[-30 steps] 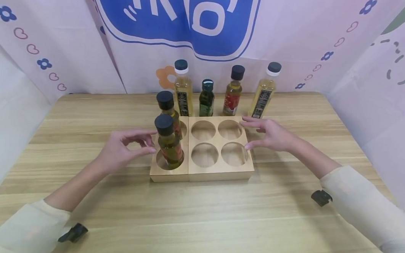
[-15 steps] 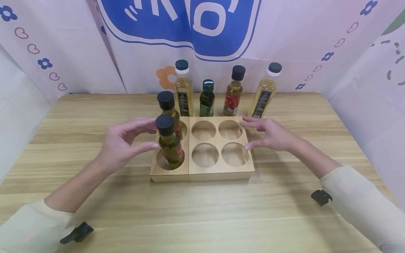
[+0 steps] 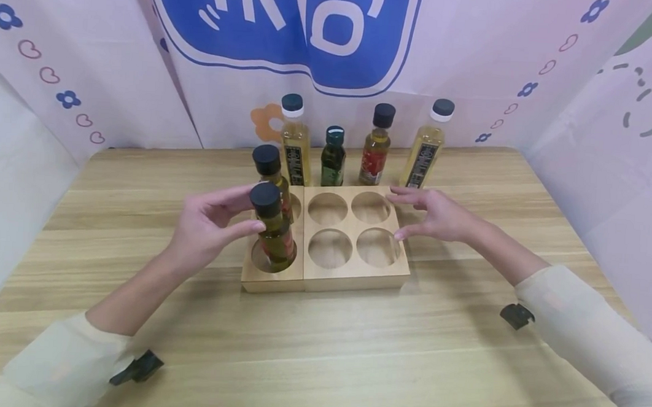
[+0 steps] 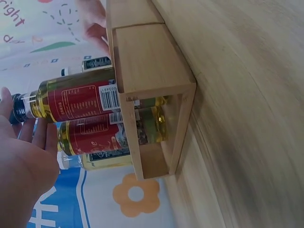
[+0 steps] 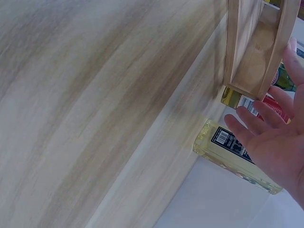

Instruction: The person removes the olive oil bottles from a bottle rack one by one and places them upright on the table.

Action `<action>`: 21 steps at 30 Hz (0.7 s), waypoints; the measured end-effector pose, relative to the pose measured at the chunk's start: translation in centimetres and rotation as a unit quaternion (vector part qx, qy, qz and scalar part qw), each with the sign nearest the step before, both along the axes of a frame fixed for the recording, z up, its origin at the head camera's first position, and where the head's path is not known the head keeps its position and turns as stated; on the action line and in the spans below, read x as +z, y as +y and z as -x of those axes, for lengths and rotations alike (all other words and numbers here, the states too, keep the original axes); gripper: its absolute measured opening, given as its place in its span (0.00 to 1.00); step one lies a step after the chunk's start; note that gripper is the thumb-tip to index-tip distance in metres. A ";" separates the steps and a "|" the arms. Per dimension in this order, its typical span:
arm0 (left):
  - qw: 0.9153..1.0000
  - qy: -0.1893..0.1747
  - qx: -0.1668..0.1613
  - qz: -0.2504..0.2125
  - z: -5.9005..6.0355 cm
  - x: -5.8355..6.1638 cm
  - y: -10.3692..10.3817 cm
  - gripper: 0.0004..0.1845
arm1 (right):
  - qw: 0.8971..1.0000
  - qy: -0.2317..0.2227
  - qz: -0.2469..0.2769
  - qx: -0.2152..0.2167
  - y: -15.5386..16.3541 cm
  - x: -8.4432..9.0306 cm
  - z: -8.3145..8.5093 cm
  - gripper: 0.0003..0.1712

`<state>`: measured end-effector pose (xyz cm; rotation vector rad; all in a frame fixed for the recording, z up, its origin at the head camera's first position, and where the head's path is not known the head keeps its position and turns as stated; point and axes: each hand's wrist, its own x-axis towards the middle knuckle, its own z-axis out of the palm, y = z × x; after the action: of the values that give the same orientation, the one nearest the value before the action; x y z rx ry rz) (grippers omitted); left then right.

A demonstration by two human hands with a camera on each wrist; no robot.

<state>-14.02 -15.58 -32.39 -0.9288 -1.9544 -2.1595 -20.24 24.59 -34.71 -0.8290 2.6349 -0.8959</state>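
Note:
Two olive oil bottles with black caps stand in the two left holes of a wooden bottle rack (image 3: 355, 283). My left hand (image 3: 206, 219) grips the nearer oil bottle (image 3: 278, 243) around its neck, thumb in front and fingers behind it. The bottle's red label and barcode show in the left wrist view. Behind it stands the farther oil bottle (image 3: 266, 157), partly hidden by the nearer one. My right hand (image 3: 440, 217) rests its fingertips at the rack's right edge, fingers spread and fairly straight, as the right wrist view (image 5: 278, 147) also shows.
Behind the rack are two tall pale-yellow oil bottles (image 3: 297, 146) (image 3: 424, 156), a small dark green bottle (image 3: 333, 161) and a red-label bottle (image 3: 375, 154). Several rack holes (image 3: 330, 248) hold nothing. A printed cloth (image 3: 226, 100) hangs behind the table (image 3: 351, 352).
My left hand has moved right, from beside the rack to the nearer oil bottle's neck, and has closed around it. My right hand and the rack have stayed put.

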 end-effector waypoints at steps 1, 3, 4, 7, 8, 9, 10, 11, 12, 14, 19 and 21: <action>1.000 -0.005 0.002 0.002 0.0 0.1 0.1 0.27 | 1.000 0.000 0.000 0.001 0.0 0.0 0.0 0.46; 1.000 -0.016 0.008 0.005 0.0 0.1 0.3 0.27 | 1.000 -0.001 0.000 0.001 0.0 0.0 0.0 0.47; 1.000 -0.019 0.010 0.007 0.0 0.2 0.3 0.27 | 1.000 -0.002 0.000 0.001 -0.1 0.0 0.0 0.47; 1.000 -0.027 0.008 0.009 0.1 0.3 0.5 0.27 | 1.000 -0.005 -0.001 0.000 -0.1 0.0 0.1 0.47; 1.000 -0.028 0.002 0.006 0.2 0.3 0.5 0.27 | 1.000 -0.005 -0.002 -0.001 -0.1 0.0 0.1 0.47; 1.000 -0.029 -0.005 0.002 0.3 0.3 0.6 0.27 | 1.000 -0.005 -0.003 -0.001 -0.1 0.0 0.1 0.47; 1.000 -0.029 -0.011 -0.002 0.3 0.4 0.6 0.27 | 1.000 -0.006 -0.004 -0.002 -0.1 0.0 0.1 0.47; 0.999 -0.030 -0.016 -0.006 0.4 0.4 0.6 0.27 | 1.000 -0.006 -0.003 -0.002 -0.1 0.0 0.1 0.47; 0.999 -0.030 -0.021 -0.010 0.5 0.4 0.7 0.27 | 1.000 -0.007 -0.003 -0.002 -0.1 0.0 0.1 0.47; 0.999 -0.032 -0.026 -0.015 0.5 0.5 0.7 0.27 | 1.000 -0.009 -0.001 -0.001 -0.1 0.0 0.1 0.47; 0.999 -0.028 -0.032 -0.020 0.6 0.5 0.8 0.26 | 1.000 -0.009 0.005 0.002 0.1 -0.2 0.2 0.48; 0.999 -0.024 -0.035 -0.022 0.6 0.5 0.9 0.26 | 1.000 -0.008 0.006 0.002 0.2 -0.3 0.3 0.48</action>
<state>-14.65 -14.70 -31.86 -0.9606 -1.9162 -2.2734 -20.50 24.78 -35.01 -0.8252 2.6157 -0.9156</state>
